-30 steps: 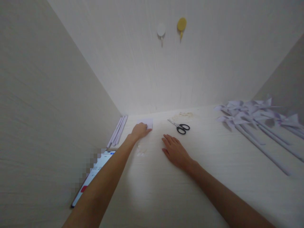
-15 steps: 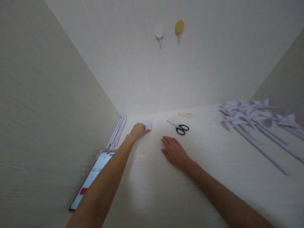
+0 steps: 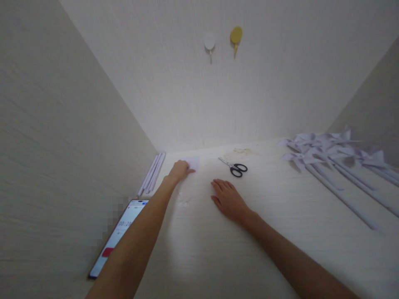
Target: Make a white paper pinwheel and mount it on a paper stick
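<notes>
My left hand (image 3: 181, 169) is at a small piece of white paper (image 3: 194, 162) near the back wall. Its fingers are curled at the paper's left side and the thumb lies along the near edge; the fingertips are partly hidden. Flat on the white tabletop (image 3: 199, 241) rests my right hand (image 3: 228, 197), fingers stretched out, holding nothing. Just beyond it lie scissors (image 3: 235, 169) with black handles, their blades pointing to the back left.
Several white paper sticks (image 3: 152, 173) lie by the left wall. A phone (image 3: 116, 236) showing a timer sits partly behind my left forearm. Several paper pinwheels (image 3: 311, 155) on sticks lie at right. White (image 3: 210, 41) and yellow (image 3: 236, 35) hooks are on the back wall.
My left hand has shifted slightly left along the paper, its thumb moving off the near right corner. My right hand stays in place, and the view has moved very slightly.
</notes>
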Demonstrator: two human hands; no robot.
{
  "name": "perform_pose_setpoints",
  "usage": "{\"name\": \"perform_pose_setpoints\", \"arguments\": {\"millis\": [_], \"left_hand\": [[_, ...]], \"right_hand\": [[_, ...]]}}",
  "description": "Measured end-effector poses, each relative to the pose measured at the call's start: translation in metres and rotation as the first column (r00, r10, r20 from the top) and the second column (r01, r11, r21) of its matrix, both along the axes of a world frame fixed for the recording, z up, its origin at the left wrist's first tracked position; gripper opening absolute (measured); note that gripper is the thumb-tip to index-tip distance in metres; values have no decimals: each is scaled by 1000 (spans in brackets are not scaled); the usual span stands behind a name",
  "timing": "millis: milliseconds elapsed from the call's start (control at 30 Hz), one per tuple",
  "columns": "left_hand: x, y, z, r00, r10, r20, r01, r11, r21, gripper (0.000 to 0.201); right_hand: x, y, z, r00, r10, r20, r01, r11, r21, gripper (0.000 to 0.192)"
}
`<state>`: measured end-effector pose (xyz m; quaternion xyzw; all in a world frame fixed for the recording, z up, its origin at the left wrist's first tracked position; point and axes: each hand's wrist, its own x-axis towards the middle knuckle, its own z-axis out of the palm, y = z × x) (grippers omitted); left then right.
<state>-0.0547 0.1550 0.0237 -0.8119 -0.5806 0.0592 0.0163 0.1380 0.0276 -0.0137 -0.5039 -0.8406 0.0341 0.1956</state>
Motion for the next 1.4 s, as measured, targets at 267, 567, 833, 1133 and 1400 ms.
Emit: {"name": "perform_pose_setpoints", "arguments": {"millis": [267, 567, 833, 1133, 1400], "left_hand": [[6, -1, -2, 997, 72, 9, -72, 997, 32, 56], [2, -1, -2, 997, 68, 20, -69, 997, 19, 56], [4, -1, -1, 997, 71, 14, -71, 997, 8, 54], [4, -1, -1, 997, 73, 2, -73, 997, 16, 61], [4, -2, 0, 998, 56, -7, -56, 998, 16, 56]], "right_hand": [[-1, 1, -2, 1000, 0, 10, -1, 1000, 18, 39], [-1, 1, 6, 1000, 23, 0, -23, 1000, 13, 19], [-2, -3, 14, 986, 6, 169, 23, 986, -168, 32], [-2, -2, 14, 983, 28, 183, 3, 986, -165, 30], [-2, -3, 16, 984, 21, 174, 11, 983, -183, 29]]}}
